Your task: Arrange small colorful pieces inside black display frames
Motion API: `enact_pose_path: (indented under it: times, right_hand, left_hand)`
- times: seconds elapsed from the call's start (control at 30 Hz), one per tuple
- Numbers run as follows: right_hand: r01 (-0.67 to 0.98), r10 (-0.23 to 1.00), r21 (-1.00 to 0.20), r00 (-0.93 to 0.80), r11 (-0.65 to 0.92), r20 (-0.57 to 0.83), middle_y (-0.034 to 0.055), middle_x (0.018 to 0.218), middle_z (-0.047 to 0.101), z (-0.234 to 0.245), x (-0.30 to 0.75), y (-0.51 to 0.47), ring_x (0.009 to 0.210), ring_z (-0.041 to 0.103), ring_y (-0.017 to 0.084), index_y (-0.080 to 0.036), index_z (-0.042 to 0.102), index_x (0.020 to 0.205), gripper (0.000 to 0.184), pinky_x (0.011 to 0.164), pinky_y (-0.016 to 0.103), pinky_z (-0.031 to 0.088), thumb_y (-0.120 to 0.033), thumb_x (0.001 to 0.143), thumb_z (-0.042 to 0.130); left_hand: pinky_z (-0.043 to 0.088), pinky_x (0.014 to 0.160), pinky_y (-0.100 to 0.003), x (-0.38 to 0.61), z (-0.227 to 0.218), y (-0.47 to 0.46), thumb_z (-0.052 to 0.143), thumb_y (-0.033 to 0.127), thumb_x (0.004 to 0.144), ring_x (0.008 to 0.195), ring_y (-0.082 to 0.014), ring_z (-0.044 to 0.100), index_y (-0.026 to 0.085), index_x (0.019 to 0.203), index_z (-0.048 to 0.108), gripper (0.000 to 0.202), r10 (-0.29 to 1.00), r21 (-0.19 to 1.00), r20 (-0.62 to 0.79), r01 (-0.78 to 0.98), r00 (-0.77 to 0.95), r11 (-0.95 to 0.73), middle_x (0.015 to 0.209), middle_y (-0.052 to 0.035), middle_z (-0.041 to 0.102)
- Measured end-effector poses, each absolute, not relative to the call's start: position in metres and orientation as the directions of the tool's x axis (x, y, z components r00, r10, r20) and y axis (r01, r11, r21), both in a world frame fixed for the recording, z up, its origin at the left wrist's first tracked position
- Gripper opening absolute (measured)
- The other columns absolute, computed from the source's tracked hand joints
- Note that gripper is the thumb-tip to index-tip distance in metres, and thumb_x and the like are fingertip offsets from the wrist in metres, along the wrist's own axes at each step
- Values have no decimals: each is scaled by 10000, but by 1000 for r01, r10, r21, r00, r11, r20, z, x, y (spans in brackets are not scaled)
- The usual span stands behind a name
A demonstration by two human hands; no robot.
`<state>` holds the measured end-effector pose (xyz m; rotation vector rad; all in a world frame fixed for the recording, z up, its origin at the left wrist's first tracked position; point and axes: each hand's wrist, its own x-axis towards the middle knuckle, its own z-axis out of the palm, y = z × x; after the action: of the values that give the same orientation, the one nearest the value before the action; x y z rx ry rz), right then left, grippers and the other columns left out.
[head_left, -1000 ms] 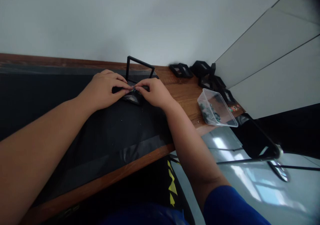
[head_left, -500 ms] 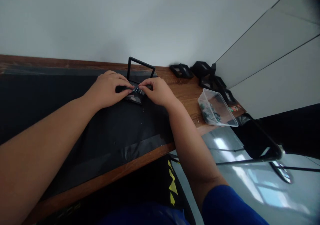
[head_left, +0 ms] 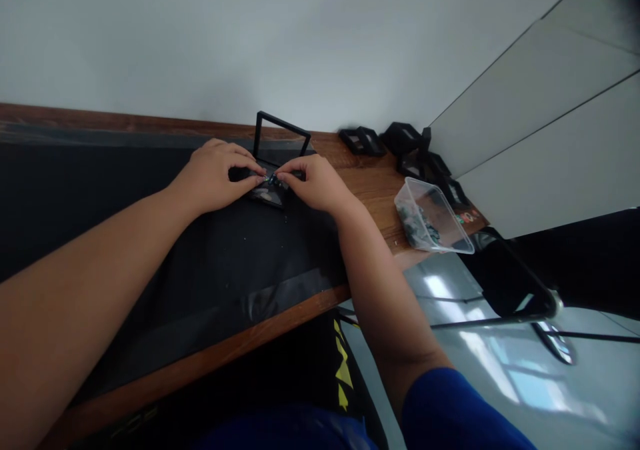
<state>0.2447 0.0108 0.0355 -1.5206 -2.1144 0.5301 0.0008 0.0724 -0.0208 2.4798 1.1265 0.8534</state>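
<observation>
A black hinged display frame (head_left: pixel 267 197) lies opened on the black mat, its upper half (head_left: pixel 283 124) standing up toward the wall. Over its lower half, a small dark, shiny piece with bluish glints (head_left: pixel 273 179) sits between my two hands. My left hand (head_left: pixel 215 175) pinches the piece's left side with thumb and forefinger. From the right, my right hand (head_left: pixel 316 182) pinches its other side. Fingertips cover much of the piece, so its exact kind is unclear. Clear film shows in the lower half of the frame.
A clear plastic box (head_left: pixel 433 217) holding small greenish packets stands at the table's right edge. Several black frames (head_left: pixel 403 138) lie behind it along the wall. The black mat (head_left: pixel 235 263) covers the wooden table (head_left: pixel 370 180). A black chair (head_left: pixel 520 277) stands at right.
Both hands stay at the frame, with only slight finger shifts around the small piece. The view has tilted a little.
</observation>
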Motion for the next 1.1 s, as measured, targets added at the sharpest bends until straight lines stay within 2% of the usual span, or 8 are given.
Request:
enact_pose_path:
  times: [0.27,0.43,0.53,0.67,0.83,1.1]
  right_hand:
    - [743,955,-601,-259,294,146,70,1157,920,33,248,13,1108,834,227,-221,944,1076,240,1077,373,616,-122,1045,727]
    - [745,957,-601,-242,289,160,70,1152,922,36,251,12,1092,831,225,-211,944,1078,242,1044,357,614,-135,1054,715]
    - [741,955,-603,-248,297,166,72,1153,920,38,252,11,1089,828,220,-200,948,1096,248,1041,340,606,-146,1061,709]
    - [704,947,-634,-263,320,186,78,1165,920,36,251,12,1095,830,219,-203,948,1109,251,1055,351,613,-139,1057,711]
    - [631,917,-665,-275,400,290,78,1230,915,31,249,14,1173,836,234,-220,936,1135,223,1100,385,619,-184,1071,726]
    - [627,915,-668,-312,401,257,74,1162,916,30,244,10,1046,827,222,-218,932,1120,223,984,348,631,-233,1079,713]
  left_hand:
    - [524,1155,-585,4,-28,79,666,612,995,1269,-394,686,360,1075,910,359,712,445,461,555,530,-702,1262,-45,870]
    - [537,1161,-588,3,-22,72,683,605,1018,1282,-383,691,364,1082,913,340,712,489,486,517,507,-702,1253,-55,861]
    - [548,1170,-580,-2,-11,65,697,615,1025,1232,-360,713,320,1038,927,374,676,508,524,447,518,-737,1215,-80,861]
    - [538,1156,-571,-10,-1,60,750,614,1004,1149,-328,699,276,978,939,388,626,463,472,430,620,-775,1175,-70,865]
    - [541,1097,-587,-11,-6,64,825,642,943,1191,-372,656,336,875,920,327,661,437,433,499,613,-749,1165,-65,868]
    - [505,1079,-547,1,-8,60,770,571,916,1135,-349,671,320,796,840,287,672,446,440,504,596,-740,1082,-52,853]
